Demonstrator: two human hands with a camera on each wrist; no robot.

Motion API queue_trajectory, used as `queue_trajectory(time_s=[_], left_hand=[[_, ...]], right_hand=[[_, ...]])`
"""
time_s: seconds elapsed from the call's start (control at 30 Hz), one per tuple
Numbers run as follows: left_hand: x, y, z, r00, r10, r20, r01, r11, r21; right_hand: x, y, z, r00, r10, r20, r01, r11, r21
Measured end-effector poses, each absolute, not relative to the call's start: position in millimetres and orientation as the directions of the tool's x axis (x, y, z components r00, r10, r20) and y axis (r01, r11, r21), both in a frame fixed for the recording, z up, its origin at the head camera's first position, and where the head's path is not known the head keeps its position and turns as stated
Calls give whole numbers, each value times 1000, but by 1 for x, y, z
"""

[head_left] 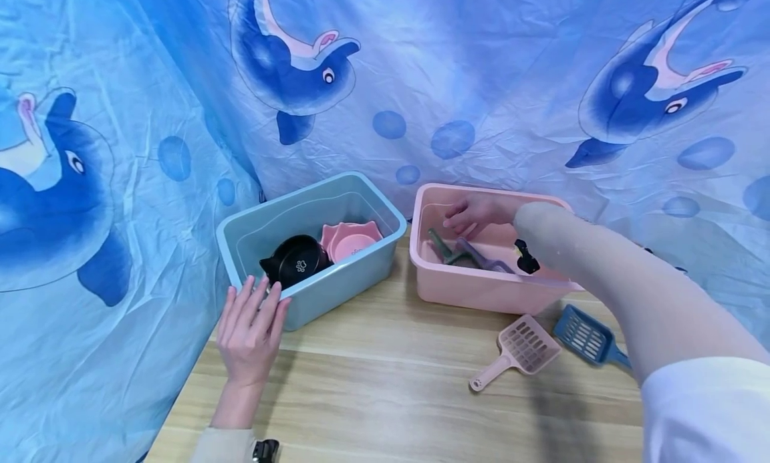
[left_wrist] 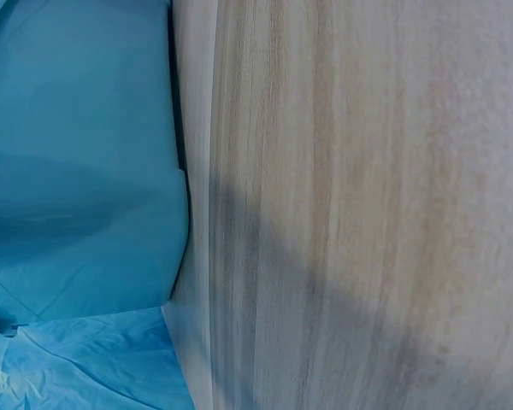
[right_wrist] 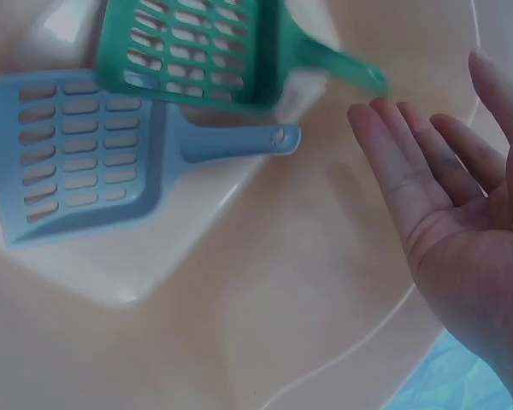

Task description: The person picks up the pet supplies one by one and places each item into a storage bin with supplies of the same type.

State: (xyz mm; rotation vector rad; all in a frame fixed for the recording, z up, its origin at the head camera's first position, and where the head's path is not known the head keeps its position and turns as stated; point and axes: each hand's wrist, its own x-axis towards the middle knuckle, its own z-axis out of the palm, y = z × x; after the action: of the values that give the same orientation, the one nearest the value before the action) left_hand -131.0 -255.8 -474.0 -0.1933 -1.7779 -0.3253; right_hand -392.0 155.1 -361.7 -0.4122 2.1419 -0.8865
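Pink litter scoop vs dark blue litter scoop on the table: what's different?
Colour: pink litter scoop is pale pink; dark blue litter scoop is dark blue.
Handle: pink's points down-left in the head view, blue's down-right.
Visibility: pink shows whole; blue's handle end is hidden behind the right arm.
Shared: both have slotted pans and lie on the table.
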Motion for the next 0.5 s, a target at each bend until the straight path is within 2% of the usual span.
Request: queue_trajectory(time_s=[0.23, 0.5], left_hand=[[-133, -255, -473, -233, -43, 972, 313, 943, 116], [-132, -253, -472, -243, -56, 968, 314, 940, 134]], right_hand=[[-385, 167, -344, -660, -550, -513, 11, 675, -738], [-359, 187, -315, -714, -594, -370, -80, 594, -800]])
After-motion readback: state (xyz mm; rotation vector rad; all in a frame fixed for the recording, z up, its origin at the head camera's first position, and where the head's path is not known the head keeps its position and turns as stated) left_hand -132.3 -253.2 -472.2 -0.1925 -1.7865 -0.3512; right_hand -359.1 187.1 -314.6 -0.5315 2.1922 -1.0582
